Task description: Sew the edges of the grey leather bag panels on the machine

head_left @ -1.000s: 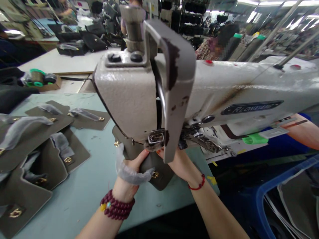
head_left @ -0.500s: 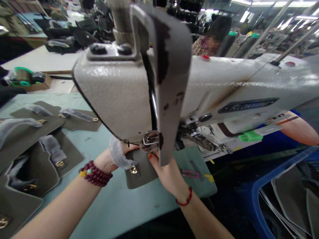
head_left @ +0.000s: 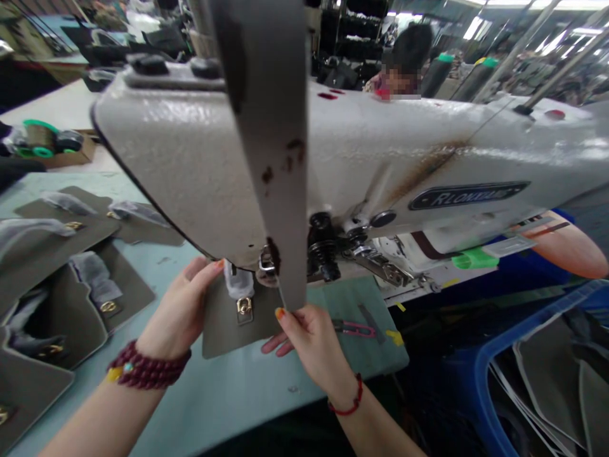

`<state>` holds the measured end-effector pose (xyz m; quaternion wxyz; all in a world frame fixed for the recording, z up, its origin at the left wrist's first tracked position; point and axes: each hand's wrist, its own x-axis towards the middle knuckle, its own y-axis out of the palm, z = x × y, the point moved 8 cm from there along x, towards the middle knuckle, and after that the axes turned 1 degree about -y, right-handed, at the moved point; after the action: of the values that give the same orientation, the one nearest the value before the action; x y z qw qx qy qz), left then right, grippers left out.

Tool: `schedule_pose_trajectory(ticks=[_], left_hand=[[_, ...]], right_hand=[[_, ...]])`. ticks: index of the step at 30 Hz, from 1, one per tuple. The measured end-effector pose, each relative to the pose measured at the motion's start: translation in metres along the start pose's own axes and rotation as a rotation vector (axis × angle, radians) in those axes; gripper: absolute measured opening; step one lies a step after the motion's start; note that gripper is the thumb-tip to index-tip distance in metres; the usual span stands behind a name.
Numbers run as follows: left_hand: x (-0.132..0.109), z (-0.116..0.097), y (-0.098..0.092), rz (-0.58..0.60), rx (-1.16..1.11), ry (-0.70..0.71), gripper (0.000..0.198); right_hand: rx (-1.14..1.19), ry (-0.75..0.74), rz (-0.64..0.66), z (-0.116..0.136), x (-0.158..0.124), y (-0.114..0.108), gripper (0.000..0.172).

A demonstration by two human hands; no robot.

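Observation:
A grey flat panel (head_left: 221, 333) lies under the head of a sewing machine (head_left: 176, 165). On it sits a gold clasp (head_left: 244, 307), below a strap (head_left: 239, 284) wrapped in white film. My left hand (head_left: 183, 308), below a dark red bead bracelet, is closed on the panel's left edge, thumb on top. My right hand (head_left: 311, 339) pinches the right edge, thumb above and other fingers partly underneath. The needle area is hidden behind the machine's upright metal bar (head_left: 280, 190).
More grey panels (head_left: 130, 279) with wrapped straps and clasps lie at the left. Pink-handled thread snips (head_left: 358, 328) rest right of my right hand. A blue bin (head_left: 485, 355) with grey pieces stands at the right. Behind the machine is another person (head_left: 412, 54).
My left hand has moved left and come out from behind the strap onto the panel's left edge. The panel has turned straighter, with its clasp shifted left. My right hand has slid lower.

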<state>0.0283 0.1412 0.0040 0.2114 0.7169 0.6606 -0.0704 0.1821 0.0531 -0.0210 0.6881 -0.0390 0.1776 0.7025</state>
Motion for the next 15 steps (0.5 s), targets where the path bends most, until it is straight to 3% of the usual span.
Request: schedule_pose_trajectory(ticks=[3,7,10,15], left_hand=[[-0.036,0.048,-0.011,-0.117,-0.247,0.001,0.032],[-0.068,0.089,0.023,0.008,-0.344,-0.029,0.043],[-0.07,0.103,0.034,-0.063,-0.28,-0.217,0.04],[-0.065,0.1,0.021,-0.147,-0.119,-0.346,0.047]], right_hand=[[0.085,0.03,-0.001,-0.007,-0.007,0.001,0.047],[0.081,-0.015,-0.017,-0.004,-0.012,0.001,0.046],[0.047,-0.052,-0.043,0.001,-0.014,0.001,0.04],[0.001,-0.045,-0.044,0.0,-0.014,0.0,0.033]])
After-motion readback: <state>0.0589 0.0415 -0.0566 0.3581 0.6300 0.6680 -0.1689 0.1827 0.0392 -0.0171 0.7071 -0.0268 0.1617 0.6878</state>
